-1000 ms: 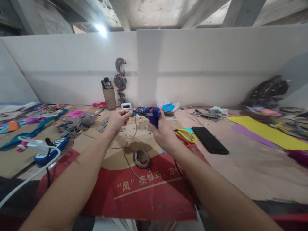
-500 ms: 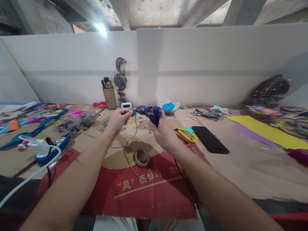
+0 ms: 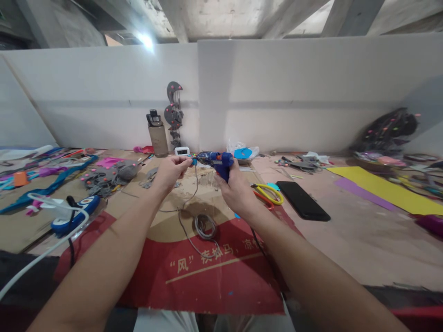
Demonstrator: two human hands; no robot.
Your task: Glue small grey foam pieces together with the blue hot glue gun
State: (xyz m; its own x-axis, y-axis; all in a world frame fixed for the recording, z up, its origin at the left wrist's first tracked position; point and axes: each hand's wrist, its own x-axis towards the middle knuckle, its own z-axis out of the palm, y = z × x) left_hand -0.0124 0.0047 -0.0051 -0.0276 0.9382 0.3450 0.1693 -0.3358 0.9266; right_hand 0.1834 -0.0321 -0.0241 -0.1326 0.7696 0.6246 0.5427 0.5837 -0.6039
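My right hand point(image 3: 236, 190) grips a blue glue gun point(image 3: 217, 162) by its handle, held above the table with the nozzle pointing left. My left hand point(image 3: 170, 172) is closed in a pinch at the nozzle tip on a small blue piece point(image 3: 194, 162), from which a thin grey wire point(image 3: 191, 196) hangs down. The wire runs to a small coil point(image 3: 205, 226) lying on the red and tan cardboard sheet point(image 3: 207, 272) under my arms.
Yellow-handled scissors point(image 3: 268, 193) and a black phone point(image 3: 302, 206) lie right of my hands. A bottle point(image 3: 158, 134) and a grey foam ornament point(image 3: 173, 113) stand at the white back wall. Grey foam pieces point(image 3: 105, 177) and a power strip point(image 3: 71, 214) lie left; yellow and purple sheets point(image 3: 380, 189) lie right.
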